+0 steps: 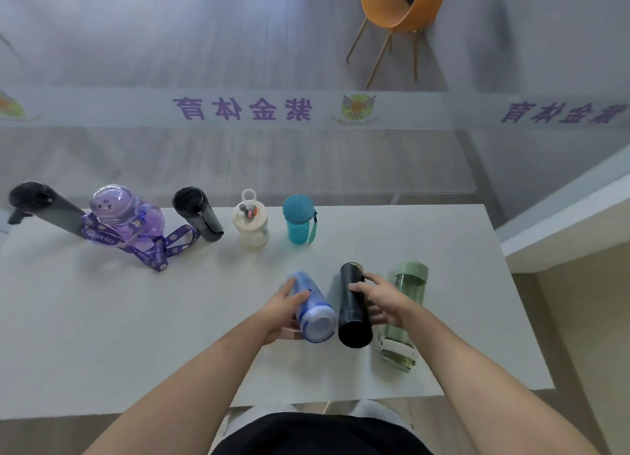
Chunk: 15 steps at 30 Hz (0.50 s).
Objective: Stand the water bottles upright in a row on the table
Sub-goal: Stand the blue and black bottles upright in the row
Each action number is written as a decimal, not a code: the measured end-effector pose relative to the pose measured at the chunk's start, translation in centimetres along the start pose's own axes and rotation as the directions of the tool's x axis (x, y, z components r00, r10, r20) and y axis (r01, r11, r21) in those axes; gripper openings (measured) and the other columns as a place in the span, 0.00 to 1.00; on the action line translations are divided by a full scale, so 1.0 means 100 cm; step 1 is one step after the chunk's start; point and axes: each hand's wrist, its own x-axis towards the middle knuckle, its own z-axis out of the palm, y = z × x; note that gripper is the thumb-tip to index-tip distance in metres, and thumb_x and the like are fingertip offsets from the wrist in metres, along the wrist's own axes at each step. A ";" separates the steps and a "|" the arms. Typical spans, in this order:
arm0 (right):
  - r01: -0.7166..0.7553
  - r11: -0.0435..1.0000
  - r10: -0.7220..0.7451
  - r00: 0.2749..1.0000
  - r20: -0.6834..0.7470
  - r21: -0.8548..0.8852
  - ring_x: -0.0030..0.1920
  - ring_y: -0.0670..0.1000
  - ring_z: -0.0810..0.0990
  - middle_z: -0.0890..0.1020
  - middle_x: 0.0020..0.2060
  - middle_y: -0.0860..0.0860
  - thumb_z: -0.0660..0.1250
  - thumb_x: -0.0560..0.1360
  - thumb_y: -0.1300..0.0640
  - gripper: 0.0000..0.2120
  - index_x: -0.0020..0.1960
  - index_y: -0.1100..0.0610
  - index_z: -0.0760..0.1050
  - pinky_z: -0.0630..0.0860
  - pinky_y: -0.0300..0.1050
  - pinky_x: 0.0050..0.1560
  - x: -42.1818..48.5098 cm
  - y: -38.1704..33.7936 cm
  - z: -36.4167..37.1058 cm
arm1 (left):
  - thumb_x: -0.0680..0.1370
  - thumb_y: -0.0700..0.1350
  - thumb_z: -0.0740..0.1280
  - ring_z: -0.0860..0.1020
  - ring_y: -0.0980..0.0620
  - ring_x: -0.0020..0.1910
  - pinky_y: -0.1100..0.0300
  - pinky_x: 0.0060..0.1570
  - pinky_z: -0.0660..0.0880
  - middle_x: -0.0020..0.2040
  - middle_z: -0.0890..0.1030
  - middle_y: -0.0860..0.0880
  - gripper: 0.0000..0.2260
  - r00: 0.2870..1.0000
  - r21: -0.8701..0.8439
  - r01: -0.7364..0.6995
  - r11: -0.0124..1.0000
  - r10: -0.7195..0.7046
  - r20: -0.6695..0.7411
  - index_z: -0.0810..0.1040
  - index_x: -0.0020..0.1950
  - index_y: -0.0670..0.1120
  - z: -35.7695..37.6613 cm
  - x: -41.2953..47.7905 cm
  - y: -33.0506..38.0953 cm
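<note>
Head view: my left hand (284,313) gripped the blue bottle (313,309), my right hand (381,299) the black bottle (354,306), both near-right on the worktop (102,318); better to tip each base down squarely beside the far row.

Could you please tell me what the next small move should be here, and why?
Probably tip the blue bottle upright and set it beside the teal bottle, extending the row. Five bottles already stand along the table's far edge, while three lie near the person. The left hand is closed on the blue one; the right hand rests on the black bottle, which could follow. The green bottle lies untouched.
</note>
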 end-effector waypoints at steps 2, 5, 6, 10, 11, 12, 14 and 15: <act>-0.043 0.997 0.040 0.998 0.041 0.063 0.27 0.53 0.77 0.79 0.39 0.57 0.72 0.76 0.48 0.22 0.68 0.51 0.73 0.77 0.43 0.29 0.003 -0.012 -0.022 | 0.82 0.52 0.67 0.83 0.40 0.50 0.47 0.43 0.83 0.58 0.80 0.42 0.23 0.999 -0.122 0.052 0.991 -0.052 0.005 0.65 0.75 0.64 0.016 0.000 0.011; -0.138 0.957 0.122 0.990 0.075 0.255 0.31 0.57 0.83 0.81 0.47 0.62 0.72 0.77 0.51 0.19 0.64 0.57 0.75 0.84 0.50 0.32 0.019 -0.030 -0.047 | 0.82 0.51 0.66 0.82 0.39 0.52 0.46 0.45 0.82 0.61 0.78 0.39 0.18 0.996 -0.258 0.090 0.962 -0.093 0.001 0.70 0.72 0.59 0.039 0.005 0.024; -0.163 0.931 0.138 0.985 0.100 0.327 0.40 0.62 0.85 0.81 0.54 0.65 0.73 0.77 0.53 0.19 0.64 0.58 0.76 0.86 0.55 0.36 0.025 -0.035 -0.053 | 0.82 0.51 0.66 0.82 0.38 0.53 0.47 0.43 0.83 0.61 0.78 0.38 0.18 0.995 -0.300 0.089 0.950 -0.096 -0.010 0.71 0.72 0.57 0.045 0.008 0.028; -0.216 0.859 0.143 0.972 0.188 0.463 0.52 0.66 0.83 0.78 0.60 0.64 0.75 0.75 0.62 0.15 0.61 0.60 0.79 0.85 0.58 0.38 0.035 -0.048 -0.064 | 0.79 0.52 0.70 0.81 0.38 0.51 0.48 0.42 0.82 0.56 0.78 0.35 0.18 0.990 -0.459 0.074 0.885 -0.121 -0.072 0.74 0.67 0.47 0.066 0.022 0.042; -0.221 0.855 0.140 0.969 0.202 0.470 0.50 0.65 0.83 0.78 0.58 0.64 0.75 0.74 0.63 0.15 0.60 0.61 0.79 0.85 0.58 0.39 0.035 -0.050 -0.066 | 0.79 0.52 0.71 0.81 0.37 0.50 0.47 0.43 0.82 0.55 0.77 0.34 0.19 0.986 -0.523 0.079 0.849 -0.143 -0.083 0.72 0.66 0.46 0.069 0.026 0.044; -0.236 0.845 0.147 0.965 0.216 0.480 0.50 0.65 0.84 0.78 0.57 0.64 0.76 0.74 0.63 0.15 0.59 0.61 0.79 0.85 0.57 0.39 0.037 -0.051 -0.069 | 0.79 0.52 0.71 0.81 0.36 0.50 0.46 0.44 0.81 0.55 0.76 0.34 0.19 0.982 -0.586 0.082 0.806 -0.165 -0.089 0.71 0.65 0.46 0.071 0.029 0.046; -0.293 0.815 0.189 0.950 0.248 0.500 0.53 0.65 0.85 0.79 0.59 0.68 0.76 0.73 0.62 0.14 0.57 0.62 0.78 0.85 0.56 0.38 0.042 -0.051 -0.076 | 0.79 0.52 0.71 0.80 0.35 0.51 0.44 0.41 0.83 0.57 0.76 0.34 0.19 0.978 -0.676 0.088 0.732 -0.194 -0.082 0.73 0.65 0.46 0.074 0.035 0.050; -0.320 0.799 0.210 0.942 0.262 0.510 0.53 0.65 0.85 0.79 0.59 0.70 0.76 0.73 0.61 0.14 0.56 0.62 0.78 0.85 0.55 0.38 0.044 -0.052 -0.079 | 0.78 0.53 0.72 0.81 0.35 0.51 0.45 0.37 0.83 0.57 0.76 0.34 0.19 0.976 -0.699 0.100 0.708 -0.206 -0.069 0.74 0.65 0.45 0.074 0.038 0.052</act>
